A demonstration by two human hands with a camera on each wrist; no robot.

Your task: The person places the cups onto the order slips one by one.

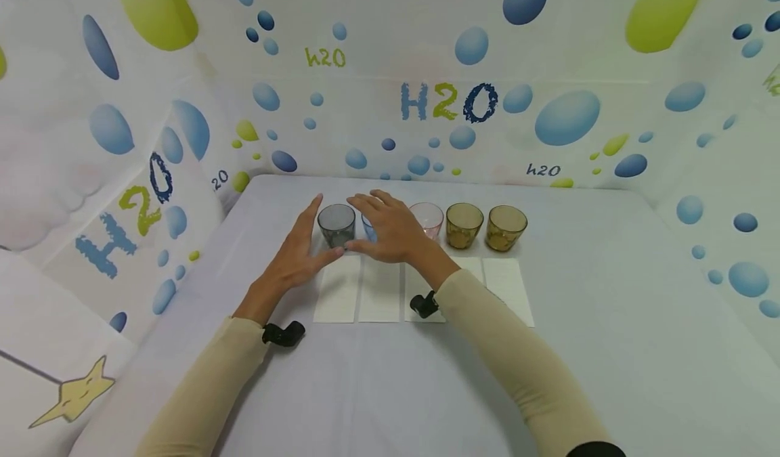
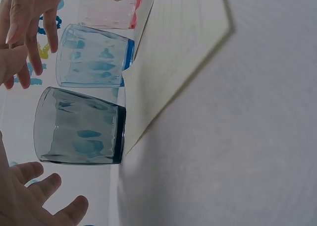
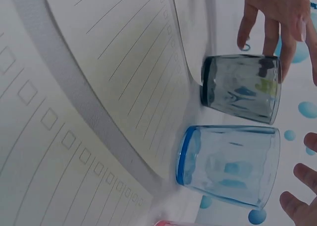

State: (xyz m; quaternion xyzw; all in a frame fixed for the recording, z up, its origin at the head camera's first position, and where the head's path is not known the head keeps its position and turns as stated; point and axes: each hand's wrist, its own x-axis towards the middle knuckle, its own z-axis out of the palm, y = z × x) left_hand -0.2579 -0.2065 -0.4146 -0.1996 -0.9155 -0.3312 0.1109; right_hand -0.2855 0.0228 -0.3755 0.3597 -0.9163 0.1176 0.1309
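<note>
Your five glasses (image 1: 426,224) stand in a row at twelve o'clock, just behind paper sheets (image 1: 337,294) lying side by side on the table (image 1: 609,321).

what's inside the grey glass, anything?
Nothing shows inside the grey glass: both wrist views look through its clear wall to the patterned backdrop. In the head view the left hand and right hand flank it; the rim stays uncovered.

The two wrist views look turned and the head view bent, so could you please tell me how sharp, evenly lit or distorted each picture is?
Head view: soft, even light, faint shadows, wide-angle bending at the edges. Left wrist view: rotated sideways, dim and bluish, the smoky grey glass tumbler sharp, the left hand blurred at the bottom edge. Right wrist view: also rotated, the clear blue glass tumbler crisp, no strong glare.
</note>
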